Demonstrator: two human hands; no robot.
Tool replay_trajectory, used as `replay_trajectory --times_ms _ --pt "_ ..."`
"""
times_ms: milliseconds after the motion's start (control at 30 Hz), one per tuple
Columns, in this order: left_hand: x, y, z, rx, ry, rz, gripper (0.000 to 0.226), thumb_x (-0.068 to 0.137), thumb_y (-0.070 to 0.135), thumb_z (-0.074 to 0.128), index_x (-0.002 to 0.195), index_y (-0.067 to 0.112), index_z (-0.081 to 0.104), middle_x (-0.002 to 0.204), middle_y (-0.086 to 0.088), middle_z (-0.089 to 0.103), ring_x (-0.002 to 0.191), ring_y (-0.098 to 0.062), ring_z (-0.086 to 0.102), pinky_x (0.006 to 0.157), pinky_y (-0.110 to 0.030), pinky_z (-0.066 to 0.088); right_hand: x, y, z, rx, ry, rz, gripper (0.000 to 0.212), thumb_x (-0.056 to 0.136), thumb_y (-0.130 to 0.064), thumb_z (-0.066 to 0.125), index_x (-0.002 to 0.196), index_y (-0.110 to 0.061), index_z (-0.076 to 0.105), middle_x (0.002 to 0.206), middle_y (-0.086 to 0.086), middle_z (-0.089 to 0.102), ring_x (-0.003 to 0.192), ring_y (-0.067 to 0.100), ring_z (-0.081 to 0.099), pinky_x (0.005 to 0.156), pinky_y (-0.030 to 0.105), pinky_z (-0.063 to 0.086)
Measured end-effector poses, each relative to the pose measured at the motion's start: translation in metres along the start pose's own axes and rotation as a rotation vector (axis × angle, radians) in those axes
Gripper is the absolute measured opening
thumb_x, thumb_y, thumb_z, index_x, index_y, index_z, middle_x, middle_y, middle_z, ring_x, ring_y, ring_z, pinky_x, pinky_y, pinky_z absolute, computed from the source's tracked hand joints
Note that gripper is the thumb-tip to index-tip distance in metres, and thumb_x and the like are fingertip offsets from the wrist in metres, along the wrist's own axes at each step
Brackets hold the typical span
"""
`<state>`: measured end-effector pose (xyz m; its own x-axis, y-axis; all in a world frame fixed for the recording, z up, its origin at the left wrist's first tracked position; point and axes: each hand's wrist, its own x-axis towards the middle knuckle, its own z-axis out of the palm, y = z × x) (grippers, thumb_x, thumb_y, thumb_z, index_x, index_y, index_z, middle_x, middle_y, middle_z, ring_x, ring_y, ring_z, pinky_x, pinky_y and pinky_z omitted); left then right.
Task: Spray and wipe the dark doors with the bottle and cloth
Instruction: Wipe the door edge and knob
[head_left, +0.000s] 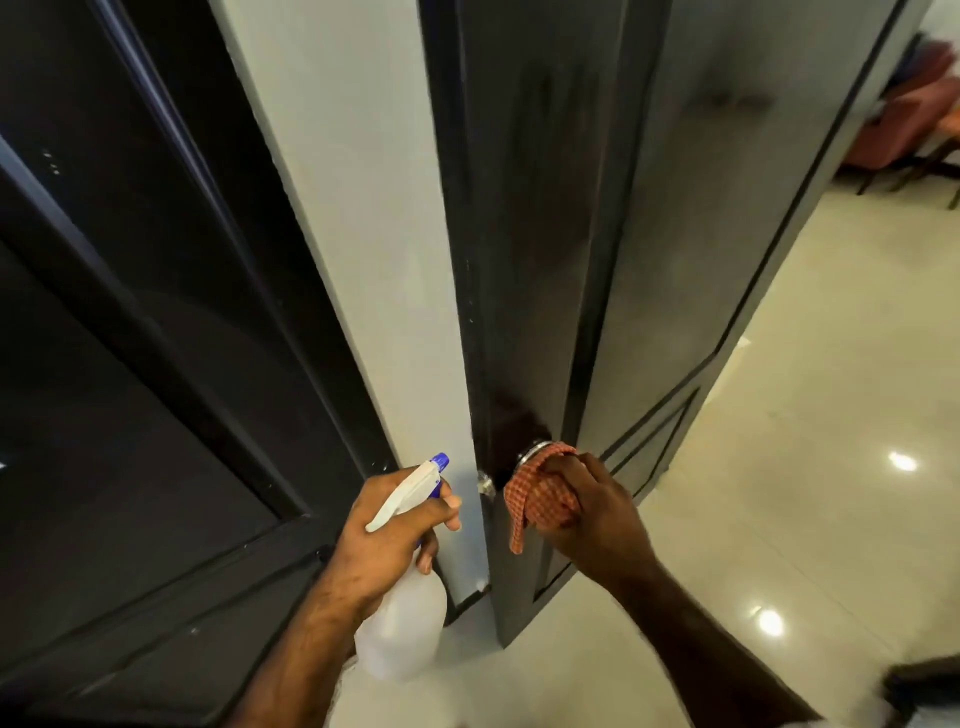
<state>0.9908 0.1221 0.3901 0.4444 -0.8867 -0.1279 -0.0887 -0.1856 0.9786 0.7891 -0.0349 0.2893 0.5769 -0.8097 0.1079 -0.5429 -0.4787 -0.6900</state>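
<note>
Left hand (387, 525): curled round the neck of a translucent white plastic spray bottle with a blue nozzle (402, 618), index finger over the trigger, nozzle aimed up toward the pale grey wall strip (363, 234).
Right hand (592, 512): closed over an orange-and-white checked cloth (540, 499), pressing it against the round metal doorknob (530, 453).
Open dark glossy door (550, 234): edge-on at centre, faint streaks on its upper face.
Second dark panelled door (130, 338): left of the wall strip, well apart from the cloth.
Glossy cream tiled floor (831, 415): right of the open door, with bright light reflections.
Pink chairs (914, 124): far upper right, blurred.
</note>
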Motion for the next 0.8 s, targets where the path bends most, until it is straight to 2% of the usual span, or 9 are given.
replay_trajectory --times_ms 100,233,300,367,433,500,667,733,800 --pt "0.012 0.000 -0.010 -0.014 -0.084 0.017 0.031 0.079 0.036 0.074 0.086 0.006 0.074 0.083 -0.018 0.074 0.046 -0.027 0.055 0.055 -0.035 0.051 -0.024 0.014 -0.010 0.276 0.123 0.060 0.078 0.067 -0.028 0.102 0.131 -0.045 0.060 0.128 -0.008 0.068 0.116 0.019 0.069 0.090 0.033 0.062" --pt "0.027 -0.003 -0.013 -0.028 -0.222 0.044 0.017 0.080 0.017 0.068 0.084 0.001 0.073 0.082 -0.021 0.072 0.043 -0.029 0.052 0.051 -0.033 0.045 -0.069 0.025 -0.019 0.644 0.259 0.151 0.070 0.071 -0.007 0.094 0.134 -0.018 0.065 0.125 0.004 0.073 0.116 0.030 0.073 0.085 0.049 0.067" --pt "0.035 -0.005 -0.007 -0.044 -0.306 0.056 0.013 0.080 0.011 0.068 0.083 -0.001 0.072 0.079 -0.025 0.070 0.042 -0.030 0.050 0.049 -0.032 0.042 -0.093 0.025 -0.023 0.775 0.370 0.225 0.066 0.072 -0.005 0.087 0.134 -0.012 0.066 0.125 0.008 0.073 0.115 0.036 0.072 0.085 0.049 0.067" --pt "0.041 -0.006 -0.001 -0.027 -0.396 0.075 0.008 0.089 0.006 0.071 0.082 0.001 0.072 0.078 -0.024 0.070 0.043 -0.029 0.051 0.047 -0.030 0.042 -0.115 0.023 -0.024 0.815 0.493 0.295 0.059 0.078 -0.010 0.083 0.135 -0.015 0.069 0.124 0.008 0.075 0.113 0.037 0.073 0.085 0.045 0.066" --pt "0.044 -0.005 0.009 0.005 -0.457 0.095 0.014 0.098 0.003 0.068 0.084 0.005 0.072 0.081 -0.021 0.072 0.046 -0.026 0.054 0.047 -0.030 0.044 -0.134 0.025 -0.026 0.860 0.605 0.326 0.049 0.081 -0.029 0.089 0.128 -0.025 0.075 0.124 0.012 0.076 0.113 0.037 0.073 0.093 0.049 0.062" --pt "0.045 -0.003 0.021 0.030 -0.523 0.106 0.012 0.100 0.005 0.066 0.089 0.005 0.071 0.084 -0.020 0.074 0.047 -0.023 0.057 0.048 -0.030 0.047 -0.146 0.025 -0.028 0.944 0.720 0.373 0.055 0.080 -0.047 0.090 0.128 -0.024 0.075 0.127 0.013 0.075 0.119 0.035 0.072 0.102 0.048 0.059" --pt "0.046 0.002 0.060 0.089 -0.648 0.140 0.011 0.100 0.010 0.067 0.091 0.005 0.071 0.084 -0.017 0.075 0.048 -0.019 0.059 0.050 -0.031 0.053 -0.162 0.046 -0.032 0.857 0.963 0.509 0.037 0.105 -0.018 0.067 0.142 -0.019 0.067 0.132 0.004 0.075 0.124 0.030 0.071 0.112 0.058 0.053" --pt "0.045 0.002 0.080 0.098 -0.692 0.140 0.011 0.101 0.012 0.067 0.093 0.006 0.072 0.084 -0.014 0.076 0.049 -0.018 0.060 0.051 -0.031 0.054 -0.171 0.054 -0.041 0.819 1.051 0.558 0.033 0.105 -0.011 0.067 0.137 -0.022 0.071 0.128 0.000 0.077 0.121 0.027 0.073 0.111 0.058 0.054" --pt "0.041 0.004 0.101 0.096 -0.734 0.134 0.011 0.099 0.018 0.071 0.093 0.009 0.072 0.083 -0.011 0.077 0.048 -0.018 0.061 0.051 -0.031 0.056 -0.178 0.058 -0.057 0.788 1.122 0.607 0.031 0.105 -0.004 0.065 0.123 -0.026 0.077 0.120 -0.004 0.080 0.116 0.023 0.076 0.106 0.050 0.059"
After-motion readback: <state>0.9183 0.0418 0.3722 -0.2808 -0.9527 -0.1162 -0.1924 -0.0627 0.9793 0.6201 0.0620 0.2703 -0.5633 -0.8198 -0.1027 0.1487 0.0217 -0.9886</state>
